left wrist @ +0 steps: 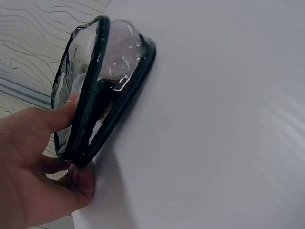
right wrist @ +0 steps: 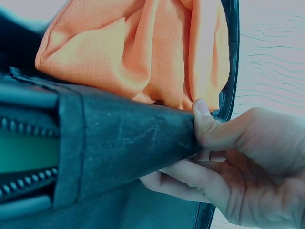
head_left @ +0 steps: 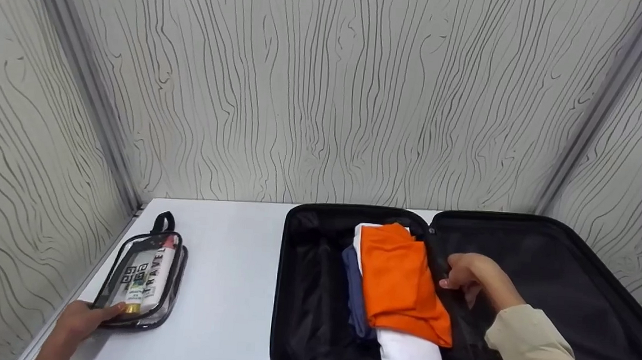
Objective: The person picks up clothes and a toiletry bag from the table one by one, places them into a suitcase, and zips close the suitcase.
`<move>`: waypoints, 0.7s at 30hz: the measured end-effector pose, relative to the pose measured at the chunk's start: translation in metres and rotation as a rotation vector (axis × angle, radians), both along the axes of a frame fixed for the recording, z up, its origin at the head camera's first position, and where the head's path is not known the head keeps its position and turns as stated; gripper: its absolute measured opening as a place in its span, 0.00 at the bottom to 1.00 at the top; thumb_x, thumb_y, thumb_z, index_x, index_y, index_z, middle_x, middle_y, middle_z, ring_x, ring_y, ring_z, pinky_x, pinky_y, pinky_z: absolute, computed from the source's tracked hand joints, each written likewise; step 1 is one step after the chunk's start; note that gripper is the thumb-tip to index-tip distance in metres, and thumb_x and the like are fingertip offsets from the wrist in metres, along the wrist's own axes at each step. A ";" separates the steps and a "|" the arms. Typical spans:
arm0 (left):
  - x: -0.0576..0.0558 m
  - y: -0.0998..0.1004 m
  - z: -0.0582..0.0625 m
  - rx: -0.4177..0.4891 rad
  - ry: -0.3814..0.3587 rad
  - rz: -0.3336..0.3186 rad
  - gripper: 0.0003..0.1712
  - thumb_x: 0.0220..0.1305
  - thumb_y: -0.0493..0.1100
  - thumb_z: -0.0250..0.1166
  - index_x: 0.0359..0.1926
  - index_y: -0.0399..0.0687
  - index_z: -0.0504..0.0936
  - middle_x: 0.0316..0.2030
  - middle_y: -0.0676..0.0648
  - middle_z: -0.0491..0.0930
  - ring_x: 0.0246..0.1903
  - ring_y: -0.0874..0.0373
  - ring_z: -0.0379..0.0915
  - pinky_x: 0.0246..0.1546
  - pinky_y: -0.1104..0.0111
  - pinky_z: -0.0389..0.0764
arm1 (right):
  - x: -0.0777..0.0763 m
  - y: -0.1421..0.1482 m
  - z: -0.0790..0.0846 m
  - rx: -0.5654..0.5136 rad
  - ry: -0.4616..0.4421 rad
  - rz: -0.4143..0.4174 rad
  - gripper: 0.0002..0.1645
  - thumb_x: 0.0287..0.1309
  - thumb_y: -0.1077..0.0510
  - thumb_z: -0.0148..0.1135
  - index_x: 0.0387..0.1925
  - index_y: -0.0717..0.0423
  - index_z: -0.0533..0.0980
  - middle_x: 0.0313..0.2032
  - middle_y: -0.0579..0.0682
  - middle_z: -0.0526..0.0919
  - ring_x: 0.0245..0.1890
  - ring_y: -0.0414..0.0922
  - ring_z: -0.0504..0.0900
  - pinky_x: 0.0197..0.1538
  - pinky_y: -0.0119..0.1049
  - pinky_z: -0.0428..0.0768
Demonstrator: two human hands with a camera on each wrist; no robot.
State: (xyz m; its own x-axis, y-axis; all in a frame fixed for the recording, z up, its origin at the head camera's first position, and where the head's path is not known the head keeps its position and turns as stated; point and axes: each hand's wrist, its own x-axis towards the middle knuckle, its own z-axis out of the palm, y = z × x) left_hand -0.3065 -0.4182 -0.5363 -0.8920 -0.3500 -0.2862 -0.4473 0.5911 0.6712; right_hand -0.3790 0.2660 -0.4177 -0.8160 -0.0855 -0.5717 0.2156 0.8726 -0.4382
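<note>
At the left of the head view lies a clear toiletry bag with black piping, marked TRAVEL. My left hand grips its near end, thumb on top and fingers below. Inside it are a white tube with a red cap and a small gold-capped bottle. To the right stands an open suitcase with black lining. My right hand pinches the black fabric strip along its hinge, thumb above and fingers underneath. An orange folded garment lies right beside that hand.
Under the orange garment are a white garment and a blue one, all in the suitcase's right half. Its lid lies folded out to the right. A white table carries everything, with patterned panels around it.
</note>
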 end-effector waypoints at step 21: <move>0.000 0.019 0.013 0.529 0.208 0.042 0.28 0.67 0.40 0.54 0.56 0.17 0.60 0.30 0.48 0.85 0.25 0.59 0.79 0.27 0.66 0.81 | 0.000 0.002 -0.002 -0.002 0.003 -0.024 0.32 0.61 0.59 0.58 0.56 0.77 0.56 0.43 0.72 0.71 0.31 0.56 0.83 0.34 0.47 0.83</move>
